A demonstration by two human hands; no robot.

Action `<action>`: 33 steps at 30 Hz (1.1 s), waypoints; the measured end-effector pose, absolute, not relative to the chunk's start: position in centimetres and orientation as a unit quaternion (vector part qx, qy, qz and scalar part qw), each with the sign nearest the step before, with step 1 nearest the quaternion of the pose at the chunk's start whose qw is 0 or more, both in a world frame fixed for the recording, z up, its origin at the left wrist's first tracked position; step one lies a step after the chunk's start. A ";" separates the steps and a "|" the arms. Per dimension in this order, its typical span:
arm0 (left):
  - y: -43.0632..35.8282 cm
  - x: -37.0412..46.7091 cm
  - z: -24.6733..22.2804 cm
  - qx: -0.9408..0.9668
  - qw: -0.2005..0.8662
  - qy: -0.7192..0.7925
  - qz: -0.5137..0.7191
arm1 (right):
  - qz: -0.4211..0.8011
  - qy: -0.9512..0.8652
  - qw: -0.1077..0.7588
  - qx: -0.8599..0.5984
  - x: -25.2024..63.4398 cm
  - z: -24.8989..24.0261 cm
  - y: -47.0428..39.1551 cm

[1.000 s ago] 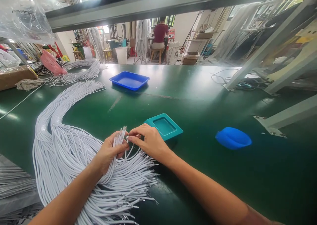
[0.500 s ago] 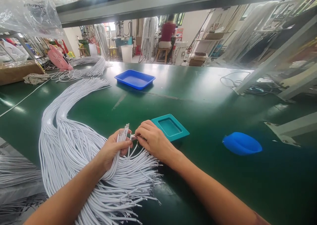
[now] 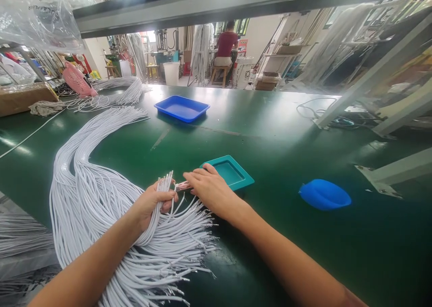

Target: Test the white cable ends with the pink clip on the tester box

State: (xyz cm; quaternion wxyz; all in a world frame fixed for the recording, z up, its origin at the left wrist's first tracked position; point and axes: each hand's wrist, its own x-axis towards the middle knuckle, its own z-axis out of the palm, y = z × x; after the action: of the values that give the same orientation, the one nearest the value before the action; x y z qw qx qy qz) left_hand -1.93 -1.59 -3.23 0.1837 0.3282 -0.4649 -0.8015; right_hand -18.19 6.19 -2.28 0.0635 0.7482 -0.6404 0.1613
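Observation:
My left hand (image 3: pixel 158 201) is closed around a small bunch of white cables (image 3: pixel 164 183), whose cut ends stick up above the thumb. Just to its right, my right hand (image 3: pixel 211 187) has its fingers closed on a small pinkish, silvery piece (image 3: pixel 183 186); its exact kind cannot be made out. That piece reaches towards a cable end at my left fingertips. Beneath both hands spreads a large bundle of white cables (image 3: pixel 101 194), with stripped ends fanning out to the right. A teal tray (image 3: pixel 245 181) lies right behind my right hand, partly covered by it.
On the green table (image 3: pixel 276 163) stand a blue tray (image 3: pixel 182 117) towards the back and a blue, rounded container (image 3: pixel 324 194) at right. Metal supports (image 3: pixel 388 181) rise on the right. A pink basket (image 3: pixel 78 79) is at back left. A person (image 3: pixel 225 48) sits in the background.
My right hand has shifted slightly right, away from my left fingertips, and more of the pinkish piece shows between the hands. My left hand keeps its hold on the cables.

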 end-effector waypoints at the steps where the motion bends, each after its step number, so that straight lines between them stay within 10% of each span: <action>1: -1.6 -2.0 -3.2 0.333 0.178 -0.457 -0.805 | 0.128 -0.636 0.061 0.758 -18.3 -2.3 6.2; 33: -2.2 -2.1 -4.2 0.367 0.151 -0.450 -0.800 | 0.154 -0.771 0.152 0.599 -20.0 -4.1 5.7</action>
State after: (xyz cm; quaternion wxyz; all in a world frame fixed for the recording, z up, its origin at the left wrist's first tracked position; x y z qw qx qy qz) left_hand -2.13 -2.25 -4.20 0.1510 0.3668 -0.4501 -0.8001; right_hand -19.95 5.70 -4.08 0.1519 0.5992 -0.7708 0.1543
